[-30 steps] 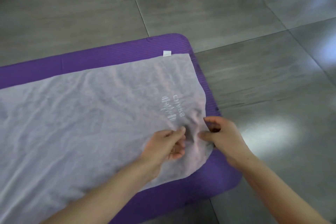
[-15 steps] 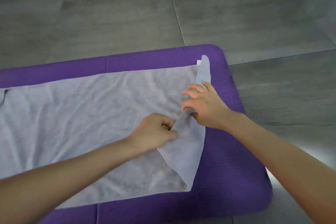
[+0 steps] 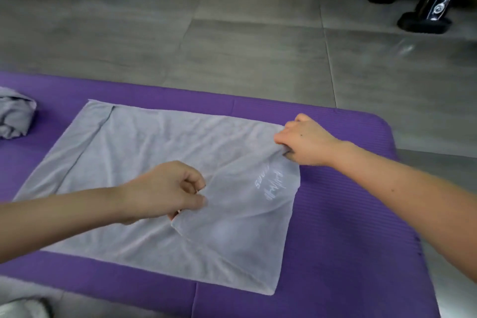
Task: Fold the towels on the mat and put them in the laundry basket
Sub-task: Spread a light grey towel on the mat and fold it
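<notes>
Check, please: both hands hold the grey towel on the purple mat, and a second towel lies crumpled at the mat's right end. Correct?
No: the head view shows the crumpled second towel at the mat's left end. The left hand and right hand do hold the grey towel.

The towel (image 3: 144,152) is soft grey cloth, matt and creased, with white print. The mat (image 3: 348,214) is purple foam, matt and finely ribbed. The floor (image 3: 232,33) is smooth grey tile, faintly sheened.
</notes>
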Motion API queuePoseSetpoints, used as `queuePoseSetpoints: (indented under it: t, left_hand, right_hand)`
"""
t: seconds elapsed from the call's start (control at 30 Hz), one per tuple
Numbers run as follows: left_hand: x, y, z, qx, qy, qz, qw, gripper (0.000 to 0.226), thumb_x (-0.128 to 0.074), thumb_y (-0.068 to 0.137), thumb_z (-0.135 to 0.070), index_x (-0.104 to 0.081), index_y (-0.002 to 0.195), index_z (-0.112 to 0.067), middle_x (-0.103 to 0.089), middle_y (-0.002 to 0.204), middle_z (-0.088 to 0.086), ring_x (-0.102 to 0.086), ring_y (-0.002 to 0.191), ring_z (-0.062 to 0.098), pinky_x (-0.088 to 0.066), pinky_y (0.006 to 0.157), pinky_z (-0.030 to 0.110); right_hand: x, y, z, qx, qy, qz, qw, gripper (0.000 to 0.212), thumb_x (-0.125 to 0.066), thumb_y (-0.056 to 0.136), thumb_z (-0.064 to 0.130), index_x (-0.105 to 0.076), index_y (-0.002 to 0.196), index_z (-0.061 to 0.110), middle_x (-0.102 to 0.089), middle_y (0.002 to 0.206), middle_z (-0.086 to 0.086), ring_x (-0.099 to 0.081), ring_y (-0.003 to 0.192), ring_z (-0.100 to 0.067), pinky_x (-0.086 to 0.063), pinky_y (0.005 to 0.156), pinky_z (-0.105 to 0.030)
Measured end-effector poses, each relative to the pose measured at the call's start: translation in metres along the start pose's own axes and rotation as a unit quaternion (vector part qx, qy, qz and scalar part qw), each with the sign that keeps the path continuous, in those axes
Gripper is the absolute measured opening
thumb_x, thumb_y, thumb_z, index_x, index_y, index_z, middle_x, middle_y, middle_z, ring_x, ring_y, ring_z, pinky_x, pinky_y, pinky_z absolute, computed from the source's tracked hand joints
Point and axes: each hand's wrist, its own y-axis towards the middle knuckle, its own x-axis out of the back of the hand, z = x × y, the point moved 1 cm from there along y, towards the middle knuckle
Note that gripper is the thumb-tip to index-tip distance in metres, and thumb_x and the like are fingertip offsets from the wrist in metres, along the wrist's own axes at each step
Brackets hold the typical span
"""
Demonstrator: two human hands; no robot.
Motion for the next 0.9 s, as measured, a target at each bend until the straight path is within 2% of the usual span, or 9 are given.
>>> queuePoseSetpoints:
  t: [0.07,0.17,0.23,0.37,0.47,0.67,0.73,0.8,0.9]
  left_hand:
    - [0.016,-0.014,0.033,0.009,-0.005,-0.034,0.999,0.012,-0.067,0.082,-0.008,-0.064,0.07,-0.006,-0.06,0.054,-0.002,-0.052,0.049,0.008,-0.043,0.047,0.019]
    - [0.019,-0.021,0.08,0.029,0.016,-0.052,0.998,0.019,-0.067,0.08,-0.006,-0.062,0.063,-0.012,-0.054,0.048,-0.006,-0.046,0.045,0.006,-0.04,0.047,0.017]
    - [0.014,-0.013,0.101,0.045,0.042,-0.041,0.997,0.029,-0.066,0.079,-0.007,-0.057,0.056,-0.021,-0.048,0.045,-0.012,-0.041,0.042,0.0,-0.039,0.049,0.017]
    - [0.009,0.013,0.123,0.075,0.001,-0.056,0.996,0.011,-0.065,0.066,-0.021,-0.06,0.062,-0.013,-0.053,0.051,-0.009,-0.047,0.046,0.004,-0.042,0.051,0.019]
    - [0.01,0.026,0.134,0.103,-0.052,-0.082,0.99,0.011,-0.07,0.071,-0.014,-0.065,0.07,-0.004,-0.064,0.06,0.003,-0.057,0.052,0.013,-0.047,0.048,0.023]
    - [0.016,0.028,0.146,0.132,-0.095,-0.122,0.979,0.009,-0.07,0.078,-0.006,-0.067,0.07,-0.008,-0.068,0.065,0.007,-0.057,0.049,0.009,-0.044,0.044,0.021]
    - [0.02,0.02,0.15,0.131,-0.118,-0.114,0.978,0.009,-0.07,0.08,-0.006,-0.068,0.072,-0.007,-0.07,0.068,0.009,-0.06,0.056,0.013,-0.046,0.049,0.024]
    - [0.029,0.005,0.154,0.128,-0.17,-0.107,0.971,0.009,-0.069,0.081,-0.005,-0.067,0.073,-0.004,-0.07,0.07,0.009,-0.062,0.059,0.015,-0.048,0.052,0.026]
    - [0.048,-0.019,0.16,0.117,-0.243,-0.104,0.957,0.013,-0.068,0.081,-0.005,-0.067,0.069,-0.005,-0.068,0.067,0.009,-0.061,0.056,0.014,-0.049,0.048,0.024]
  right_hand:
    - [0.003,0.009,0.029,-0.006,0.046,-0.055,0.997,0.027,-0.062,0.068,0.016,-0.037,0.065,0.024,-0.05,0.058,0.006,-0.052,0.062,-0.024,-0.029,0.061,-0.029]
    - [-0.011,0.001,0.061,-0.006,0.083,0.199,0.976,0.006,-0.055,0.083,0.02,-0.058,0.088,0.022,-0.057,0.084,0.006,-0.054,0.084,-0.021,-0.039,0.067,-0.031]
    - [-0.02,-0.003,0.065,-0.051,0.114,0.314,0.941,0.022,-0.051,0.087,0.023,-0.065,0.105,0.026,-0.064,0.105,0.008,-0.057,0.101,-0.019,-0.047,0.081,-0.031]
    - [-0.039,0.015,0.048,-0.191,0.088,0.168,0.963,0.025,-0.048,0.091,0.028,-0.062,0.111,0.023,-0.063,0.112,0.005,-0.057,0.105,-0.021,-0.047,0.081,-0.032]
    - [-0.059,0.008,0.038,-0.266,0.144,0.159,0.94,0.034,-0.056,0.088,0.035,-0.056,0.121,0.025,-0.057,0.124,0.006,-0.051,0.112,-0.021,-0.046,0.084,-0.033]
    - [-0.084,0.007,0.047,-0.362,0.303,0.102,0.876,0.025,-0.064,0.083,0.035,-0.063,0.104,0.021,-0.064,0.093,0.005,-0.059,0.092,-0.018,-0.046,0.071,-0.03]
    - [-0.075,0.019,0.045,-0.359,0.303,0.046,0.882,0.008,-0.065,0.084,0.03,-0.064,0.084,0.021,-0.06,0.076,0.008,-0.057,0.079,-0.017,-0.038,0.063,-0.028]
    - [-0.052,0.041,0.043,-0.308,0.289,-0.013,0.906,0.016,-0.066,0.084,0.03,-0.064,0.072,0.02,-0.056,0.065,0.009,-0.05,0.073,-0.017,-0.034,0.063,-0.029]
    - [-0.012,0.087,0.044,-0.247,0.269,-0.06,0.929,0.015,-0.063,0.087,0.032,-0.073,0.091,0.021,-0.066,0.088,0.003,-0.054,0.09,-0.022,-0.036,0.079,-0.029]
